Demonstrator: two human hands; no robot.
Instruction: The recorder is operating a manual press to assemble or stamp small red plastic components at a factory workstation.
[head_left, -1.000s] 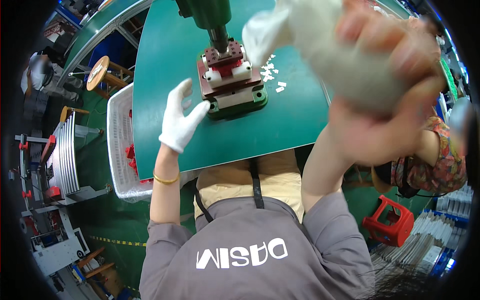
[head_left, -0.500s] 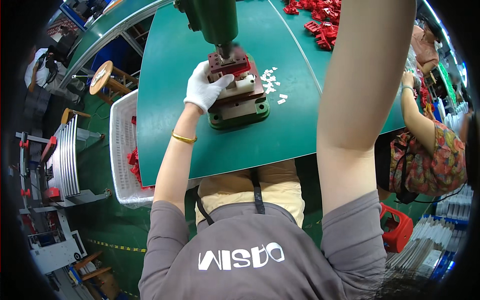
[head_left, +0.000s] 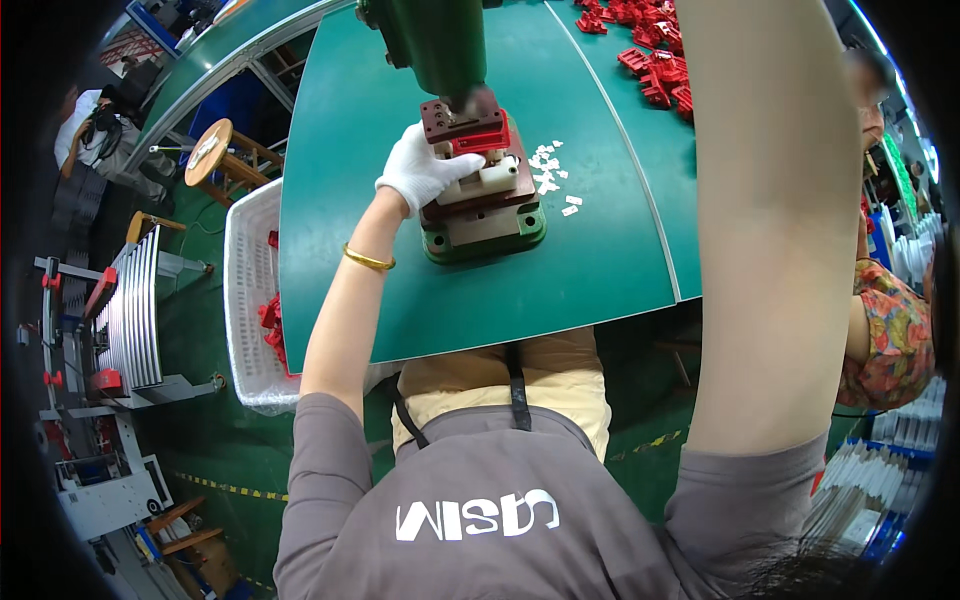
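A green bench press (head_left: 430, 50) stands on the green tabletop, its head above a dark red plate (head_left: 463, 117). Beneath the plate is a red plastic part (head_left: 480, 140), seated over a fixture with a white block (head_left: 497, 176). My left hand (head_left: 420, 170), in a white glove, grips the left side of the fixture. Its thumb stretches across the front below the red part, while the fingertips are partly hidden behind. My right arm (head_left: 780, 230) is raised at the right and runs out past the upper edge; the right hand is outside the picture.
Small white pieces (head_left: 546, 165) lie scattered right of the press. Red plastic parts (head_left: 655, 70) are heaped at the far right of the table. A white crate (head_left: 250, 300) with red parts stands at the left, near a wooden stool (head_left: 208, 150). Another person (head_left: 885, 335) sits at the right.
My right arm has swung to the right. The dark red plate sits a little higher over the fixture, showing more of the red part. My left hand stays at the fixture.
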